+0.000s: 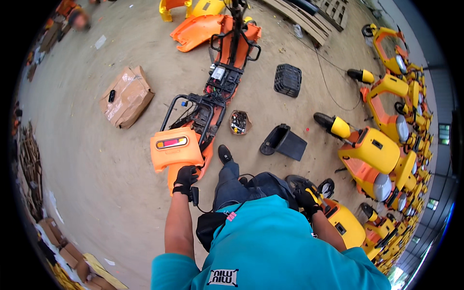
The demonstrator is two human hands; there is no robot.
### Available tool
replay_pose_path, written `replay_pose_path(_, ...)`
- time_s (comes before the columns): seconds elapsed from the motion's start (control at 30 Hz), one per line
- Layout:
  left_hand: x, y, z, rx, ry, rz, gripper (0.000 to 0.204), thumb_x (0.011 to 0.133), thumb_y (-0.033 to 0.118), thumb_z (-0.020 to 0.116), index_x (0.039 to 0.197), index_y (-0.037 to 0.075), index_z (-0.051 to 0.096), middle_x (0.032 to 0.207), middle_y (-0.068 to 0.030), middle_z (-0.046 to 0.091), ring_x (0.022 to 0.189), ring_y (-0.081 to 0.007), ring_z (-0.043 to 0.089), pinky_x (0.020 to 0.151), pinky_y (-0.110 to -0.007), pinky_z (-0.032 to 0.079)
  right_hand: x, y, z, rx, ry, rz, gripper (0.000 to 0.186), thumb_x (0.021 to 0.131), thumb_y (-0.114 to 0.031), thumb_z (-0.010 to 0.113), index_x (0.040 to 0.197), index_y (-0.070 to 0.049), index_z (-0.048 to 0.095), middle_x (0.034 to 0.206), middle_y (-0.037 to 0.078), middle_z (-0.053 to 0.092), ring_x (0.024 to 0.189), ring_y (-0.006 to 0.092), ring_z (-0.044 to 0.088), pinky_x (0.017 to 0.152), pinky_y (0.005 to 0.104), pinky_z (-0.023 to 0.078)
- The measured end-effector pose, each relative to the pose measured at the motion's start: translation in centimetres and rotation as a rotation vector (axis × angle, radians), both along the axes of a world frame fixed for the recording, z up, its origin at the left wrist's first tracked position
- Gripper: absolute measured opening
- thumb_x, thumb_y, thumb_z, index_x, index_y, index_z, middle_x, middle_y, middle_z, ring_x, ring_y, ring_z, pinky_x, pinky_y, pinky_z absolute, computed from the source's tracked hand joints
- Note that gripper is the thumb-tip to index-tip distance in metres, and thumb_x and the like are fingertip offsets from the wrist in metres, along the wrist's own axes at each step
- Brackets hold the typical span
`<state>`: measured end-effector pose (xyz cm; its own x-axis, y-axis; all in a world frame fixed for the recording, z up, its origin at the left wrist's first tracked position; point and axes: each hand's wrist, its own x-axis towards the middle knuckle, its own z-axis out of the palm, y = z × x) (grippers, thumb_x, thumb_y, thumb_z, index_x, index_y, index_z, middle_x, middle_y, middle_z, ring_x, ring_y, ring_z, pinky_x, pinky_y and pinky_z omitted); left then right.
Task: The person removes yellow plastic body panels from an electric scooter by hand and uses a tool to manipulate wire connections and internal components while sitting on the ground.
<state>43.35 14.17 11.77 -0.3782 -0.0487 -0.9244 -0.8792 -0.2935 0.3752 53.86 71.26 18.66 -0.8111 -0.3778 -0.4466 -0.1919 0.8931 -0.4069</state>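
Note:
A partly stripped scooter (220, 92), its black frame and wiring bare, stands in front of me. At its near end is an orange rear body panel (176, 153) with a red and yellow tail light. My left hand (186, 177), in a black glove, is at the panel's lower edge, its fingers curled against it. My right hand (305, 198), also gloved in black, hangs low at my right side, next to a yellow scooter (344, 222). Its fingers blend into dark parts behind them, so their grip is unclear.
Left on the floor lies a flat cardboard box (126, 96) with a small black object on top. Right of the frame are a small box of hardware (239, 122), a black bin (285, 142) and a black crate (287, 80). Orange panels (197, 33) lie ahead; yellow scooters (369, 150) line the right.

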Motion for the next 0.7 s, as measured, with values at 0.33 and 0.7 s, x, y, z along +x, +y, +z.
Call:
replay_pose_path(0.33,8.5,-0.3,-2.6,-0.417,-0.17,-0.413,0.024,0.081,0.025,0.061,0.095,0.006,0.063,0.078,-0.0118,0.063,0.062,-0.0238,0.061,0.051,-0.035,0.047,9.7,0.2,-3.1,-0.025,-0.08,-0.104,0.057,0.053,-0.013,0.084,0.103,-0.007,0.058,0.084,0.009,0.064,0.083,0.0283,0.061,0.072,0.0379,0.049)
replay_pose_path(0.7,18.7,-0.3,-1.7,-0.697,0.221,-0.744,0.029,0.074,0.029,0.054,0.08,0.004,0.069,0.077,-0.0174,0.066,0.076,-0.0353,0.064,0.071,-0.044,0.049,24.1,-1.4,-6.7,-0.526,-0.618,-0.925,0.02,0.074,-0.017,0.069,0.084,-0.006,0.055,0.072,0.009,0.059,0.065,0.0204,0.059,0.057,0.0335,0.049)
